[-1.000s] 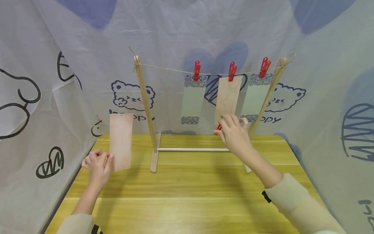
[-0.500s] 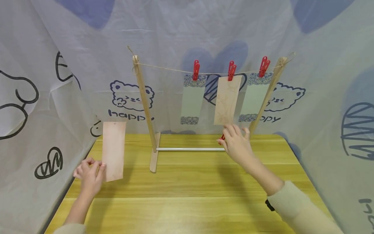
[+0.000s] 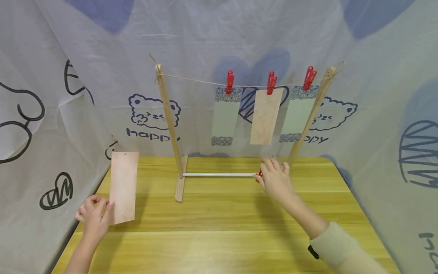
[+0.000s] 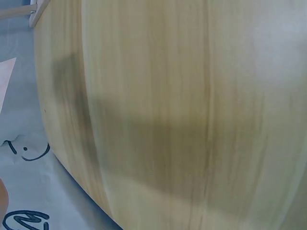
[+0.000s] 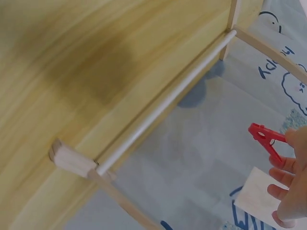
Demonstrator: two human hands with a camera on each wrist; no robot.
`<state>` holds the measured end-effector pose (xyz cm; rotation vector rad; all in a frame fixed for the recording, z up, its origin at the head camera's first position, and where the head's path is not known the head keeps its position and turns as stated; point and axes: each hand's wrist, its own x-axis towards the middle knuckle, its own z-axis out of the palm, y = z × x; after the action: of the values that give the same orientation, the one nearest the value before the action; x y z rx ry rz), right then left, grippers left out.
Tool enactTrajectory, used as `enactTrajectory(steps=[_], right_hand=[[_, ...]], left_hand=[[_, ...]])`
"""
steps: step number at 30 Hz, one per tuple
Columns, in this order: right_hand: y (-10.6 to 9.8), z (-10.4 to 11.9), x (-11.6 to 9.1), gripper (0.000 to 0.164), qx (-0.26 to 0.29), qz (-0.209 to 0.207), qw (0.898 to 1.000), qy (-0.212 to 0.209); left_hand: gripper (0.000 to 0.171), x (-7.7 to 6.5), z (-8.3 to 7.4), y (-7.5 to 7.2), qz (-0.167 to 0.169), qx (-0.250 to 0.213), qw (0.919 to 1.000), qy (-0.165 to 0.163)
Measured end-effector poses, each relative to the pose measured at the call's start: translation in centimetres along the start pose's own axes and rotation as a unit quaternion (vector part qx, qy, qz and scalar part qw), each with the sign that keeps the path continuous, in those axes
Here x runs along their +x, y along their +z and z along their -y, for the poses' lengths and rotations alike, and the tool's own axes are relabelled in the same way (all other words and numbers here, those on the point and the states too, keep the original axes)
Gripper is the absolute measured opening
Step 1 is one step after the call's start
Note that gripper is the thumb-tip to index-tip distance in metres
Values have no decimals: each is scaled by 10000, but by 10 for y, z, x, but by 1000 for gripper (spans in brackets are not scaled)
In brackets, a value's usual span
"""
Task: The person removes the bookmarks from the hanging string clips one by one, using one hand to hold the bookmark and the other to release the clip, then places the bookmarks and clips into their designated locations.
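Observation:
My left hand (image 3: 94,216) pinches the lower left edge of a pale pink paper card (image 3: 124,186), held upright at the left of the table. A small hole shows near the card's top. My right hand (image 3: 278,181) pinches a red clothespin (image 5: 265,139) between thumb and fingers, in front of the rack and below the hanging cards. From the string (image 3: 195,80) hang a patterned-edge card (image 3: 226,118), a beige card (image 3: 266,118) and another patterned-edge card (image 3: 299,114), each under a red clothespin.
The string runs between two wooden posts (image 3: 170,121), joined low down by a white rod (image 3: 219,174). Beneath is a wooden table (image 3: 212,243). Printed cloth (image 3: 191,45) encloses the back and sides.
My left hand has moved left and down with the pink card. My right hand, still pinching the clothespin, has come down from in front of the beige card to below it.

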<state>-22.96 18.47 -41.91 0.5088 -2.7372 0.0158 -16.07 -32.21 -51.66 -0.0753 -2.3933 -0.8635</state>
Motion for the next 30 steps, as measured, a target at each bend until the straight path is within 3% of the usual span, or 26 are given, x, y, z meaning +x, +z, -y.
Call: enactTrajectory(steps=[8,18,26,30], right_hand=[[14,8,-9,38,154,381,9991,75],[31,11,-21,40,141,144,9998,6],[41,8,-32,39,241,344,9991,48],[48,6,-39,39,230,366,9991,-2]], left_hand=[[32,-14,6,-7,132,77,9997,-170],[31,-28,13,-12,245,103,9994,-235],[32,-38,20,-12,144,246,9995,-164],[32,-43,25,-14,236,353,9987,-278]])
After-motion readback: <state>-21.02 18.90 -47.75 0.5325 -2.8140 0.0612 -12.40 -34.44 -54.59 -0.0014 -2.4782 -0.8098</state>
